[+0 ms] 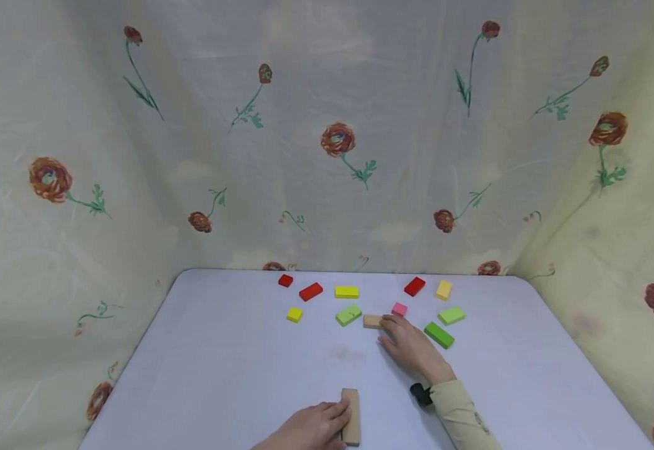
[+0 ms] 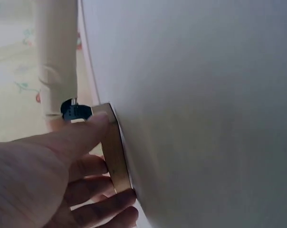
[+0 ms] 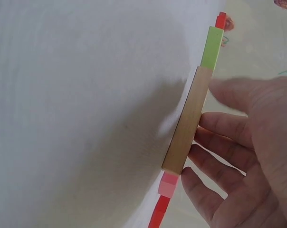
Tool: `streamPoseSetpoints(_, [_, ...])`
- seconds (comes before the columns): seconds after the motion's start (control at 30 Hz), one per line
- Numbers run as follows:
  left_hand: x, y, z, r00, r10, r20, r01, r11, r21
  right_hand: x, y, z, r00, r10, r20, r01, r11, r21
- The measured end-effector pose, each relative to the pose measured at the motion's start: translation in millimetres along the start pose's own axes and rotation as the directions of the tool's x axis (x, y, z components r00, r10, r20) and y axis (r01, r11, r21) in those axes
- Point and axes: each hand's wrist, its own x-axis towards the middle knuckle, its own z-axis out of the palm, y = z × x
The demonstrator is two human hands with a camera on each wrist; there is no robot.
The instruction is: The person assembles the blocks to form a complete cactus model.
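Observation:
At the table's front, my left hand [image 1: 314, 428] holds a plain wooden block [image 1: 351, 412] lying lengthwise toward the back. The left wrist view shows the thumb on one end of this block [image 2: 116, 159] and fingers along its side. Farther back, my right hand [image 1: 412, 347] reaches over a second wooden block [image 1: 372, 321], covering its right end. Seen from the right wrist, the loosely spread fingers touch or nearly touch that block [image 3: 187, 123]; contact is hard to tell. A pink block [image 1: 399, 309] sits just behind the right fingers.
Around the right hand lie a light green block [image 1: 349, 315], a dark green block [image 1: 439, 335] and another light green block [image 1: 452, 315]. Toward the back edge are several red and yellow blocks, among them a long yellow block [image 1: 346, 292]. Flowered cloth [image 1: 338, 187] surrounds the white table [image 1: 220, 362].

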Motion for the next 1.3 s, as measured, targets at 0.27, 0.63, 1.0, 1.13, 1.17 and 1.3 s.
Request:
streamPoseSetpoints(0.27, [3.8,-7.6,-3.7,0.997,-0.007,0.083,0.015,0.996,-0.091,0.8,0.1,0.1,1.0,-0.003,0.002,0.003,1.0,-0.007])
streamPoseSetpoints(0.63, [-3.6,-1.0,0.3,0.999,0.032,0.003,-0.032,0.999,0.002,1.4,-0.2,3.3,1.0,0.01,0.015,-0.01,1.0,0.012])
streamPoseSetpoints(1.0, [-3.7,-1.2,2.5,0.996,0.075,-0.036,-0.074,0.996,0.044,1.1,-0.7,0.0,1.0,0.0,0.009,0.0,1.0,0.001])
streamPoseSetpoints(1.13, [-3.0,-0.8,2.2,0.996,0.082,-0.045,-0.08,0.996,0.035,2.2,2.2,1.4,1.0,-0.007,0.001,0.007,1.0,0.003])
streamPoseSetpoints(1.17, [-3.0,-0.8,2.1,0.995,0.088,-0.051,-0.086,0.996,0.038,2.3,2.9,1.6,1.0,-0.014,-0.008,0.014,1.0,0.0])
streamPoseSetpoints(1.3, [-2.9,-0.9,1.1,0.992,0.102,-0.069,-0.099,0.994,0.05,2.2,5.1,1.1,0.998,-0.037,-0.049,0.035,0.999,-0.034])
